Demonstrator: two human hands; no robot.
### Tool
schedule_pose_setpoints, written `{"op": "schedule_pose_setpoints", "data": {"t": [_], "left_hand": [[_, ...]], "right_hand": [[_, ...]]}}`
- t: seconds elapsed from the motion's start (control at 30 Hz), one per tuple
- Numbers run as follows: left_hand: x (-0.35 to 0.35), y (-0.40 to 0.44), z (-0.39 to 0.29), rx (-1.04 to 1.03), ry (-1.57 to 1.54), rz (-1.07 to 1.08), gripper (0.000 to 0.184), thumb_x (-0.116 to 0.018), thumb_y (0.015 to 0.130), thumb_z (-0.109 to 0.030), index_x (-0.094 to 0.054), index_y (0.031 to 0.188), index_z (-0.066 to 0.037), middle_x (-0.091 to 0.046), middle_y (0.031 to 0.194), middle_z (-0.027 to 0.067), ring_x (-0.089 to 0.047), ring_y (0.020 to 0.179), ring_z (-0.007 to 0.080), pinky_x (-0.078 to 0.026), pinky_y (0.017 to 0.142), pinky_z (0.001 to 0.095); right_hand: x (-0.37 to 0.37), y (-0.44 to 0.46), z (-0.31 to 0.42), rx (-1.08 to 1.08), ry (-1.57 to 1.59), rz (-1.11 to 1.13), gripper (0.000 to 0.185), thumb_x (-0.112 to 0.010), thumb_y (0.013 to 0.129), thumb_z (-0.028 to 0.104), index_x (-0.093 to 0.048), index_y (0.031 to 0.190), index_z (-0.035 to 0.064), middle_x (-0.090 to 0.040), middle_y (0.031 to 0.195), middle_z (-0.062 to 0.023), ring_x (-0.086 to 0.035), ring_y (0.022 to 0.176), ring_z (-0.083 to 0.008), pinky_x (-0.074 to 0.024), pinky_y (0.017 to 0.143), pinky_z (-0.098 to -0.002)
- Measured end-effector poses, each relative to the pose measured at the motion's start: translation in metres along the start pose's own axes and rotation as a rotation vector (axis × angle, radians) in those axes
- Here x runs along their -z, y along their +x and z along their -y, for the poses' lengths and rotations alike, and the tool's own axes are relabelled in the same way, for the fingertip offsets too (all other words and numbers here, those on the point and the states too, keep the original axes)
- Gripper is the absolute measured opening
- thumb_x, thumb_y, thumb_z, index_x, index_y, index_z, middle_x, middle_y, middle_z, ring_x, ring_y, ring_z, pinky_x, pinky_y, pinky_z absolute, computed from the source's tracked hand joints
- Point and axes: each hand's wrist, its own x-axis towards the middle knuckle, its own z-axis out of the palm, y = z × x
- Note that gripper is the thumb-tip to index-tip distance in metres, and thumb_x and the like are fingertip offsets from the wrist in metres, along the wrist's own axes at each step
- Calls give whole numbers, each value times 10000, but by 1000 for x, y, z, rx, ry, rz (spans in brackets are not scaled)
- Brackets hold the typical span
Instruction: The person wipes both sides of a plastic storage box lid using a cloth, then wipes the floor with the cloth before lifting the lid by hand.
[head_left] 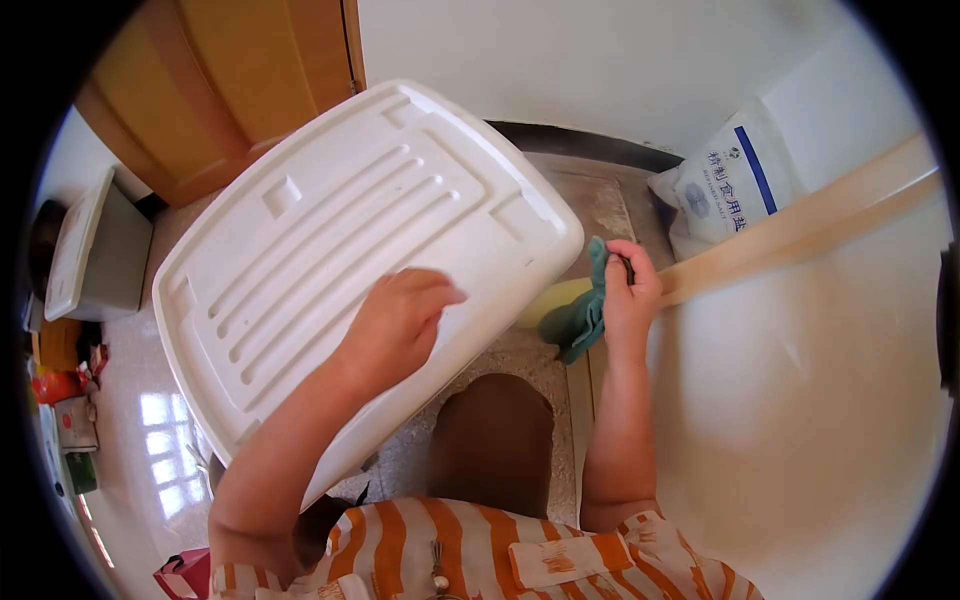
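Cloth and lid in 2 hands. The right hand (632,295) pinches 1 green cloth (580,325), which hangs just beside the right-hand corner of 1 white lid (330,230). The left hand (405,315) is curled over the lid's near long edge; its fingertips are blurred, so whether they press together or touch the plastic cannot be told. The lid lies tilted across the view, its upper face bare with 4 long grooves. The step in hand appears to be handling the lid with the cloth at the ready — work on its face cannot be confirmed. Bringing the cloth onto the lid would call for a firm pinch and a steadied near edge. Surroundings, counted: 1 salt bag (730,190) beyond the right-hand corner; 1 grey bin (115,255) beyond the left-hand corner; 1 wooden door (220,80) behind the far edge.
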Motion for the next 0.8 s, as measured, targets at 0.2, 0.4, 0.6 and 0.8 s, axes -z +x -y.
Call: {"op": "schedule_pose_setpoints", "data": {"t": [0.2, 0.4, 0.6, 0.8], "left_hand": [[-46, 60, 49, 27, 56, 68, 256, -571, 764, -5, -650, 998, -77, -602, 1033, 132, -519, 1042, 316, -402, 898, 400], [-67, 96, 54, 180, 89, 233, 103, -650, 740, -167, -622, 829, -123, -579, 910, 58, -509, 953, 269, -359, 890, 380], [-67, 109, 49, 197, 176, 309, 129, -667, 720, -212, -582, 706, -116, -571, 810, 40, -515, 903, 248, -365, 841, 376], [-80, 123, 48, 228, 248, 303, 154, -640, 734, -208, -578, 639, -104, -600, 744, 42, -533, 861, 243, -377, 808, 382]], "right_hand": [[-30, 30, -24, 195, -209, 82, 135, -558, 851, 28, -615, 973, 21, -603, 889, -50, -555, 825, -131, -437, 749, -243], [-50, 39, -38, 215, -599, 218, 197, -625, 805, 146, -586, 982, 69, -553, 962, -119, -577, 866, -315, -472, 741, -388], [-51, 37, -39, 244, -651, 209, 195, -626, 798, 134, -582, 983, 93, -534, 980, -115, -577, 860, -324, -475, 717, -402], [-54, 35, -38, 253, -693, 172, 184, -624, 805, 126, -583, 982, 94, -532, 972, -107, -581, 834, -314, -479, 677, -398]]}}
